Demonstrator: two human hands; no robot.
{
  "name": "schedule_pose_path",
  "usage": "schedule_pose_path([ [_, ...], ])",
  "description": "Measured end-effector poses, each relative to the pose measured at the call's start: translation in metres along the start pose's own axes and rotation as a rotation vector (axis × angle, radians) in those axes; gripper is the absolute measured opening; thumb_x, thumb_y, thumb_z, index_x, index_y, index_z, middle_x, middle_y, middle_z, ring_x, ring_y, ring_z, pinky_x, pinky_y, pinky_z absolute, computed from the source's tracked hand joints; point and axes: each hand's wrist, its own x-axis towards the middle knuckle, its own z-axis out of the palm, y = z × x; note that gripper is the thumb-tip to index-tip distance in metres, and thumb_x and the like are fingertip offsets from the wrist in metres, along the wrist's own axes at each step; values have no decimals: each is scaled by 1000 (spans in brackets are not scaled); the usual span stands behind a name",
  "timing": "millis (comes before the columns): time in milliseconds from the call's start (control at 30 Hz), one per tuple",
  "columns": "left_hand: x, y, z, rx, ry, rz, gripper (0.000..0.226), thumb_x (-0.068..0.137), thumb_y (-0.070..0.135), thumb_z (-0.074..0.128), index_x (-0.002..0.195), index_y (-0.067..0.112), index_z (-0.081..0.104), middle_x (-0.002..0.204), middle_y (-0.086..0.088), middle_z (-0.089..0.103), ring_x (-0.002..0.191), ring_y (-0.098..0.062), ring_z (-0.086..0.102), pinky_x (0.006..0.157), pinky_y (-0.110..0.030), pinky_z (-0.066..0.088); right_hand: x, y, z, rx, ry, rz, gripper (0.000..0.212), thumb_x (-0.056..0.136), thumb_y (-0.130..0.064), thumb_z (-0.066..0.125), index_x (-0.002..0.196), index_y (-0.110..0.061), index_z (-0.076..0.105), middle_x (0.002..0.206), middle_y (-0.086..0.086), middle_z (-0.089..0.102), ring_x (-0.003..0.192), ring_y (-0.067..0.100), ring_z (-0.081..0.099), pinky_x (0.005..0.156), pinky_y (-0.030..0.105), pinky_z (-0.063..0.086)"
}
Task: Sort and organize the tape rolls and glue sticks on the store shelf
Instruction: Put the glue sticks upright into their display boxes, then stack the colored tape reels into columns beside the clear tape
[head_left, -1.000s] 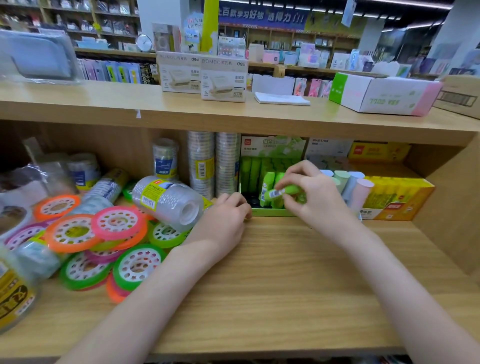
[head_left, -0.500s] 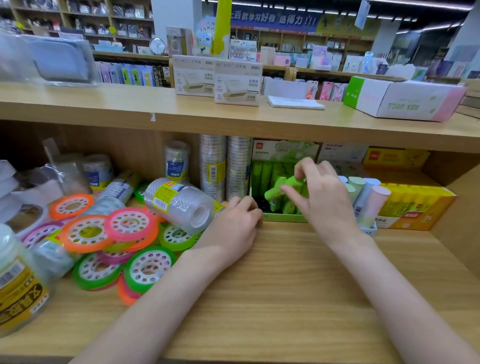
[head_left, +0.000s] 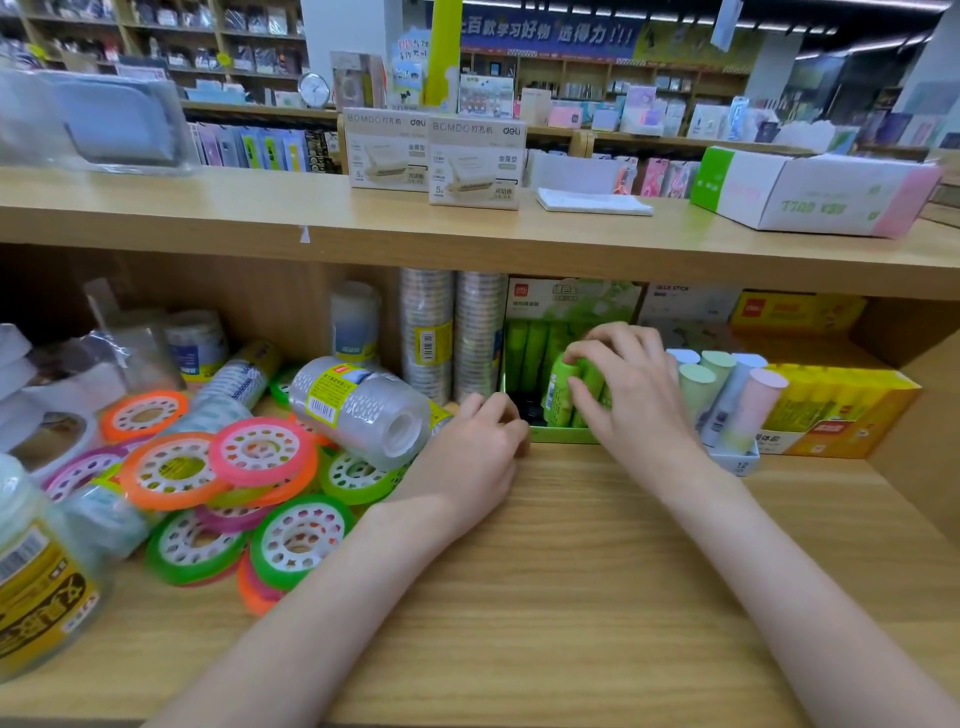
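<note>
Wood-grain shelf (head_left: 571, 571) carries everything. Left of the left grip (head_left: 470, 457), loosely curled and empty, lie glossy plastic tape rolls (head_left: 260, 452). Right grip (head_left: 631, 387) pinches a cylindrical green glue stick (head_left: 561, 387) upright in its green tray (head_left: 563, 435).

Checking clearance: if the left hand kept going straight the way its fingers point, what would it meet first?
Probably the green box: the left hand has curled fingers pointing up-right at its near left corner, seemingly touching already. Depth is unclear; the tape stacks stand just left.
</note>
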Motion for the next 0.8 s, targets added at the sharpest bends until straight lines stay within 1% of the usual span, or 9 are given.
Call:
schedule_pose_path([
  [133, -1, 0, 0, 22, -13, 2, 12, 66, -2, 61, 74, 6, 64, 89, -14, 59, 81, -35, 57, 55, -38, 50, -16, -1, -11, 22, -116, 2, 39, 86, -18, 61, 125, -14, 56, 125, 9, 45, 118, 24, 38, 99, 36, 30],
  [233, 0, 0, 0, 32, -23, -16, 12, 69, 0, 58, 77, 7, 64, 93, -13, 59, 87, -35, 57, 59, -41, 53, -33, 2, -21, 19, -120, 34, 51, 87, -14, 59, 136, -9, 43, 137, 10, 40, 129, 23, 35, 107, 30, 24],
  [300, 0, 2, -1, 28, -44, -39, 15, 75, 1, 54, 84, 6, 64, 103, -13, 57, 97, -33, 53, 68, -44, 52, -40, 5, -27, -25, -109, 33, 43, 86, -11, 60, 128, -5, 52, 131, 10, 46, 126, 24, 41, 104, 28, 27],
  [367, 0, 7, -3, 45, -67, -67, 19, 84, 4, 50, 98, 7, 63, 117, -10, 52, 108, -29, 46, 80, -39, 48, -43, 8, -29, -62, -121, 0, 29, 83, -8, 63, 112, -4, 63, 123, 12, 53, 119, 27, 48, 98, 29, 31],
  [433, 3, 11, -7, 106, -139, -118, 27, 92, 10, 43, 115, 11, 56, 131, -3, 41, 117, -23, 37, 86, -31, 39, -44, 10, -29, -68, -135, -21, 24, 82, -6, 64, 106, -5, 66, 119, 12, 56, 116, 28, 50, 95, 30, 33],
  [500, 6, 13, -9, 155, -209, -138, 30, 94, 13, 39, 120, 12, 52, 133, -2, 38, 118, -22, 35, 92, -32, 40, -44, 11, -32, -55, -140, -33, 23, 82, -5, 64, 105, -6, 67, 119, 12, 56, 116, 27, 49, 95, 29, 33],
  [600, 5, 14, -12, 171, -241, -122, 28, 92, 12, 39, 116, 8, 53, 129, -7, 41, 113, -27, 40, 89, -41, 44, -42, 12, -34, -39, -143, -77, 22, 81, -3, 64, 103, -6, 67, 118, 12, 57, 116, 28, 49, 94, 31, 35],
  [700, -1, 16, -26, 155, -90, -47, 29, 80, 15, 37, 92, 6, 63, 105, -11, 58, 87, -31, 55, 73, -43, 51, -39, 11, -35, -24, -172, -91, 21, 82, -3, 64, 102, -5, 67, 118, 12, 56, 117, 29, 48, 95, 34, 37],
  [800, -15, 12, -50, 251, 53, -46, 30, 73, 21, 36, 81, 13, 64, 90, -6, 63, 74, -28, 61, 77, -37, 40, -36, 5, -36, 34, -209, -112, 19, 83, -3, 63, 101, -6, 68, 117, 10, 56, 116, 26, 49, 96, 37, 40],
])
